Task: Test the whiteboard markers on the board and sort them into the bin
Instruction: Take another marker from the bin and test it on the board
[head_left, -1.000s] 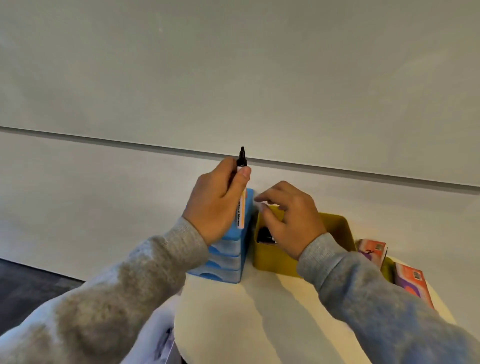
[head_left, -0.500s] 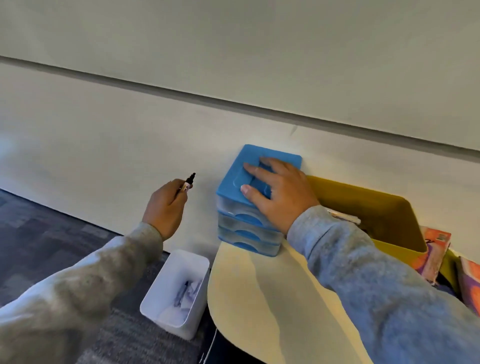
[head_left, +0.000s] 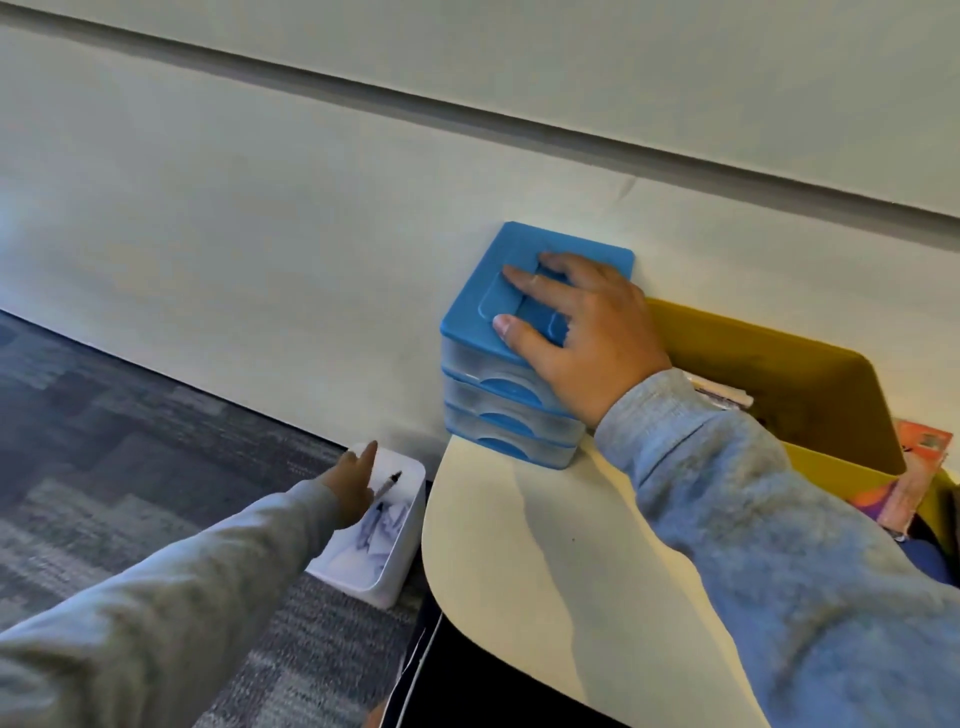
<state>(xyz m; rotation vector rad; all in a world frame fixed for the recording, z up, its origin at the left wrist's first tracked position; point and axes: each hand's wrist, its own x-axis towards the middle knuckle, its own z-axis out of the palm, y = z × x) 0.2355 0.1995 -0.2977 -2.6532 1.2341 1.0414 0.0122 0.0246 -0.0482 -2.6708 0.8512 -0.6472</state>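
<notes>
The marker (head_left: 388, 485) is seen over the far part of the white bin (head_left: 400, 564), which stands on the floor to the left of the tabletop (head_left: 519, 545). Its long axis is tilted, dark tip up and to the right, lower end toward the markers already lying in the bin. The left hand (head_left: 353, 486) is just beside it on the left, fingers stretched and released; whether the marker is touched cannot be told, and it is judged to be dropping in. The right hand (head_left: 582, 332) is well apart, laid flat with straight fingers on the blue drawer unit (head_left: 498, 410). The yellow box (head_left: 779, 395) beside it lies nearer the right hand, so the next marker is judged easier to fetch with that hand.
</notes>
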